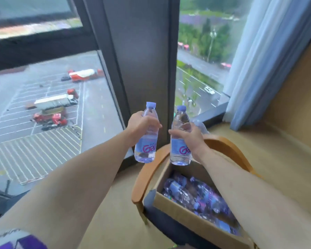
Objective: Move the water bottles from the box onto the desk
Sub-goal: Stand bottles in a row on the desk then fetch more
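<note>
The left hand (140, 125) is wrapped around the upper body of a water bottle (146, 139), fingers curled round it just under the shoulder, the blue cap pointing up and the bottle nearly upright. Just beside it, to the right, the right hand (190, 136) grips a second water bottle (180, 141) in the same way, thumb across the front above the blue label. Behind the right hand's knuckles a further clear bottle (200, 126) shows partly; whether the hand holds it cannot be told. The two held bottles hang in the air apart from each other, with a narrow gap between them.

Below the right hand and forearm sits an open cardboard box (183, 215), resting on the seat of a wooden armchair (147, 175). Inside lie more bottles (197, 194), a blurred jumble of blue labels. Beyond both hands stands a dark window frame (142, 56), and a pale curtain (269, 60) hangs beyond the right hand.
</note>
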A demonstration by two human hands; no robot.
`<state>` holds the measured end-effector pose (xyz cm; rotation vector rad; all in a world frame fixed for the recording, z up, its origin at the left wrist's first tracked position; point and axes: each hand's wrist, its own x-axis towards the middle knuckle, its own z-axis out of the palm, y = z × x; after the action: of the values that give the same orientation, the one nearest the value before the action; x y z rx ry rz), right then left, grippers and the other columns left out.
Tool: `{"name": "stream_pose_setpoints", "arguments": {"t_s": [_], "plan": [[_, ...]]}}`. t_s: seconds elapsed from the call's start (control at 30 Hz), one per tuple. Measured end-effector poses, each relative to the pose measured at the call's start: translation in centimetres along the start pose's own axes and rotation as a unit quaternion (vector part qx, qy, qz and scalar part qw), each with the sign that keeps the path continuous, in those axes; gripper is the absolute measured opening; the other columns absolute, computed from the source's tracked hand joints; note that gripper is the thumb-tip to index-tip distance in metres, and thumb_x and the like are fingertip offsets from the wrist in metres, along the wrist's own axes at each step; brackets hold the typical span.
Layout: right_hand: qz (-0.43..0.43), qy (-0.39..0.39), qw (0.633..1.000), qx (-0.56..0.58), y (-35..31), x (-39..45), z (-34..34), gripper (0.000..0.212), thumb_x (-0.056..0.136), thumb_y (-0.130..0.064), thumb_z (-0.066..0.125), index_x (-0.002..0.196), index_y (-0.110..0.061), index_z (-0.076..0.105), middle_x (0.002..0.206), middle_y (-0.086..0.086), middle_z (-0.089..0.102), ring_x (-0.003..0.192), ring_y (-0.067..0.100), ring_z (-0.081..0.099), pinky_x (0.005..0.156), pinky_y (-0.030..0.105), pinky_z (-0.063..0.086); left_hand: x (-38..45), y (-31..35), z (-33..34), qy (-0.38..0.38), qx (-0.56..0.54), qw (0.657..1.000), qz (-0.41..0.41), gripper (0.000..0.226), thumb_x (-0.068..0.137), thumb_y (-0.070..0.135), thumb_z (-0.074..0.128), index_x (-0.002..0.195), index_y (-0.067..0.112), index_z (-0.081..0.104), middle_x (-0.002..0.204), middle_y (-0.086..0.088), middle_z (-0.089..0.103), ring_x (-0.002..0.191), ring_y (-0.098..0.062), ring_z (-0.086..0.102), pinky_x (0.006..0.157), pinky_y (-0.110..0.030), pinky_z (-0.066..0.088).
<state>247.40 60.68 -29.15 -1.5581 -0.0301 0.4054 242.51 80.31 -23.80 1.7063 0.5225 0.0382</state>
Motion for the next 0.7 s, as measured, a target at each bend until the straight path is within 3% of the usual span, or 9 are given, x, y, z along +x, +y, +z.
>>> {"name": "stream_pose_setpoints", "arguments": {"t_s": [0.1, 0.2, 0.37, 0.47, 0.57, 0.7], "plan": [[-0.03, -0.055, 0.998, -0.025, -2.7, 0.8, 2.7, 0.076, 0.046, -0.05, 0.093, 0.105, -0.016, 0.058, 0.097, 0.005, 0.073, 0.083, 0.021, 0.075, 0.077, 0.04, 0.062, -1.4, 1.3, -3.1, 0.097, -0.049, 0.994, 0.027, 0.05, 0.052, 0.036, 0.089, 0.09, 0.015, 0.065, 0.074, -0.003, 0.076, 0.062, -0.019, 0.075, 0.055, -0.028, 0.058], [-0.053, -0.115, 0.991, -0.033, -4.4, 1.2, 5.4, 0.066, 0.055, -0.054, 0.092, 0.101, -0.021, 0.058, 0.1, 0.005, 0.074, 0.086, 0.021, 0.077, 0.081, 0.043, 0.062, -3.6, 1.9, -5.8, 0.189, -0.069, 0.979, 0.035, 0.054, 0.055, 0.046, 0.091, 0.094, 0.016, 0.068, 0.078, -0.003, 0.077, 0.067, -0.019, 0.077, 0.06, -0.029, 0.06], [-0.076, -0.239, 0.967, -0.045, -5.3, -0.6, 11.0, 0.07, 0.057, -0.058, 0.089, 0.109, -0.023, 0.058, 0.094, 0.001, 0.078, 0.079, 0.015, 0.077, 0.065, 0.03, 0.056, -9.5, 0.6, -9.8, 0.339, -0.107, 0.934, 0.037, 0.041, 0.053, 0.023, 0.089, 0.088, 0.011, 0.07, 0.085, -0.013, 0.076, 0.072, -0.028, 0.076, 0.057, -0.03, 0.058], [-0.073, -0.309, 0.945, -0.079, -4.7, -2.7, 14.5, 0.074, 0.061, -0.06, 0.087, 0.118, -0.024, 0.055, 0.097, -0.001, 0.077, 0.084, 0.016, 0.076, 0.072, 0.036, 0.055, -14.2, -0.6, -11.7, 0.43, -0.112, 0.895, 0.03, 0.036, 0.062, 0.013, 0.086, 0.092, 0.019, 0.068, 0.099, -0.011, 0.073, 0.081, -0.029, 0.076, 0.056, -0.033, 0.061], [-0.07, -0.371, 0.921, -0.091, -4.4, -5.7, 17.9, 0.077, 0.062, -0.06, 0.086, 0.121, -0.024, 0.053, 0.104, 0.004, 0.076, 0.087, 0.018, 0.076, 0.068, 0.035, 0.053, -19.1, -1.9, -13.6, 0.511, -0.094, 0.854, 0.011, 0.039, 0.062, 0.018, 0.084, 0.096, 0.025, 0.066, 0.104, -0.007, 0.069, 0.084, -0.026, 0.075, 0.059, -0.038, 0.064], [-0.056, -0.46, 0.883, -0.072, -4.1, -11.6, 22.4, 0.073, 0.066, -0.044, 0.09, 0.124, -0.017, 0.054, 0.117, 0.014, 0.07, 0.091, 0.025, 0.076, 0.086, 0.054, 0.06, -26.9, -3.5, -16.0, 0.594, -0.041, 0.803, -0.032, 0.038, 0.057, 0.032, 0.083, 0.092, 0.031, 0.068, 0.103, 0.0, 0.07, 0.084, -0.02, 0.073, 0.06, -0.035, 0.065]]}}
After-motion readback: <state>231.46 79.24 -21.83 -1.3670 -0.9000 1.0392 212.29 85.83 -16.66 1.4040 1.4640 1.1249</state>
